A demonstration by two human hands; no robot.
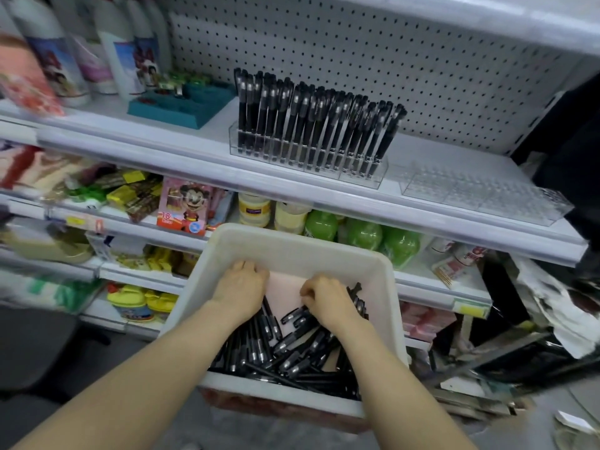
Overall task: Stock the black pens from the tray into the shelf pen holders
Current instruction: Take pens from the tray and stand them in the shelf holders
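Observation:
A white plastic tray [302, 248] sits low in front of the shelves, with a heap of loose black pens [292, 355] in its near half. Both of my hands are inside it. My left hand [240, 284] rests curled on the pens at the tray's left, and what its fingers hold is hidden. My right hand [324, 298] is curled over pens at the middle right, fingers closed around some. On the shelf above, a clear pen holder [305, 157] stands packed with upright black pens [311, 121]. To its right lies an empty clear pen holder [480, 193].
A teal display stand [181, 107] and tall bottles [120, 53] occupy the shelf's left. Lower shelves hold snacks, jars and green bottles [360, 233]. Black bags and crumpled wrapping [535, 319] crowd the right side. A white pegboard [357, 53] backs the shelf.

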